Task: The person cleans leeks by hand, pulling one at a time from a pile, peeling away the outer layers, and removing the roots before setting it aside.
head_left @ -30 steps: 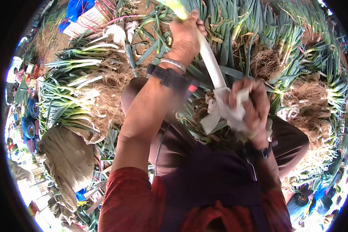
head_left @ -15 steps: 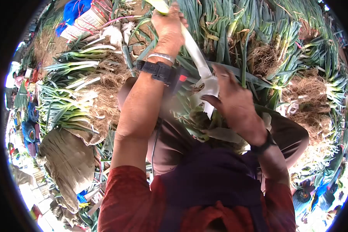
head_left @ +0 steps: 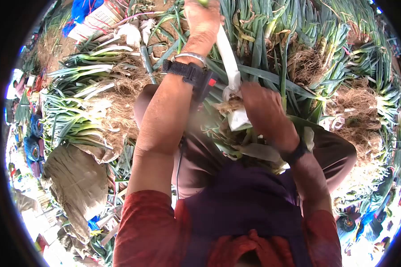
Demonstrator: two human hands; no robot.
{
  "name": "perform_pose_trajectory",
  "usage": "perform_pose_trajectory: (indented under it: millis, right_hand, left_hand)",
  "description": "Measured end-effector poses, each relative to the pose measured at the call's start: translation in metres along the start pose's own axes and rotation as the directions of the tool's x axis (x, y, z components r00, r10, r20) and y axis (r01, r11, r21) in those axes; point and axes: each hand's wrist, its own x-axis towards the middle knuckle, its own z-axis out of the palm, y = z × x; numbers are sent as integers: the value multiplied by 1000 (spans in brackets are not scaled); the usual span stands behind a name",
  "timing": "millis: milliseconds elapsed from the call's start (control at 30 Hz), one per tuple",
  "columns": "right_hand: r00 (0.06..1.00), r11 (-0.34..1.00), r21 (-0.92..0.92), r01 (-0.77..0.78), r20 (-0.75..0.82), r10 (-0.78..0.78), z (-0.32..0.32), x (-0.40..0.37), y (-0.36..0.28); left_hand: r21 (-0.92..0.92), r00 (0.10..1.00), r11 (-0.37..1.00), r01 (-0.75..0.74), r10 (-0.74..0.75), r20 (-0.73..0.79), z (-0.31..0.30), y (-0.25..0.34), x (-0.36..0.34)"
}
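At the top, my left hand [head_left: 203, 15] is wrapped round a leek [head_left: 227, 55], whose white shank slants down toward me. Its root end, with brown roots [head_left: 229, 105], hangs over my lap. Beside that lower end is my right hand [head_left: 265, 113], with curled fingers closed against the leek. A loose white outer layer [head_left: 239, 120] hangs below the roots, next to the fingers. My right fingertips are partly hidden, so the exact pinch point does not show.
Trimmings [head_left: 254, 152] lie between my legs. Leeks with roots [head_left: 87, 104] are piled on the left, and more leeks [head_left: 356, 104] on the right. Rows of leeks [head_left: 263, 31] stand ahead. A brown cloth [head_left: 78, 182] lies left, a woven basket [head_left: 98, 20] upper left.
My right hand has gone from spread fingers to curled ones at the root end. My left hand has moved slightly up and right with the leek. The roots now show.
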Motion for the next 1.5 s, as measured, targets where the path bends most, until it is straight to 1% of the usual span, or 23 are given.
perform_pose_trajectory:
  millis: [67,100,167,267,367,400,467,567,633,733,800,867,933,967,1000,1067,1133,1233,1300,1367,1400,1433,1500]
  right_hand:
    - [991,994,-17,-105,79,106,-5,-34,-23]
    - [974,984,-6,-176,146,175,-2,-60,-30]
    - [817,960,-20,-279,521,248,8,-107,-31]
    - [854,997,36,-65,519,37,9,-137,1]
    - [957,974,226,14,280,-79,-16,-75,7]
    - [979,944,328,-15,197,-52,-27,-53,7]
    - [1000,916,399,-28,13,25,-29,-13,4]
    - [982,975,222,27,-188,16,-10,23,11]
    - [978,991,-1,137,-158,-135,19,21,27]
    - [963,956,268,121,203,-179,5,-18,-3]
    - [937,894,434,113,253,-242,-5,-28,1]
    - [976,787,603,128,65,-208,-17,-30,7]
    - [984,708,697,-113,-22,179,-43,-9,12]
    - [945,799,568,-199,-104,309,-47,5,17]
    - [974,840,530,-117,-105,202,-34,16,32]
    - [992,883,456,108,-101,-70,-17,31,41]
    - [973,897,412,-159,219,72,-22,33,24]
    - [940,876,476,-80,328,-93,-5,28,37]
    - [927,899,379,218,209,-313,-8,28,30]
    - [927,827,538,-160,370,-61,-26,29,0]
    - [966,847,531,14,212,-149,-17,29,1]
    - [971,859,479,182,48,-232,-7,30,3]
    - [967,893,375,248,-35,-254,2,27,6]
  left_hand:
    - [42,996,998,46,-43,-78,-9,3,18]
    - [61,989,994,-95,101,-110,-20,-7,35]
    - [253,964,956,-151,199,-177,-43,-9,65]
    - [-35,975,991,-131,123,-186,-37,11,47]
    - [54,941,983,-176,184,-283,-25,4,33]
    - [-41,971,993,-106,95,-220,-24,13,25]
    - [-74,965,988,-134,114,-236,-20,16,19]
    - [-102,974,987,-123,100,-206,-23,8,22]
    - [-171,978,980,-105,71,-195,-24,10,22]
    - [-305,989,948,-87,44,-143,-36,21,29]
    - [-424,993,898,-119,116,-33,-45,24,28]
    - [-457,987,881,-119,157,46,-53,13,38]
    - [-467,994,879,100,-70,82,-54,19,26]
    - [-467,979,860,206,-179,103,-54,24,22]
    - [-455,964,850,266,-244,108,-55,14,26]
    - [-545,969,802,242,-173,176,-56,2,23]
    - [-552,960,787,277,-200,196,-57,-3,25]
    - [-648,916,658,384,-185,356,-53,15,0]
    - [-583,817,634,508,-141,559,-50,14,11]
    - [-514,684,610,603,-63,727,-48,10,16]
    - [-449,781,742,497,-156,605,-40,22,0]
    - [-320,818,841,436,-223,530,-32,21,-8]
    - [-19,890,948,319,-293,349,-17,17,-18]
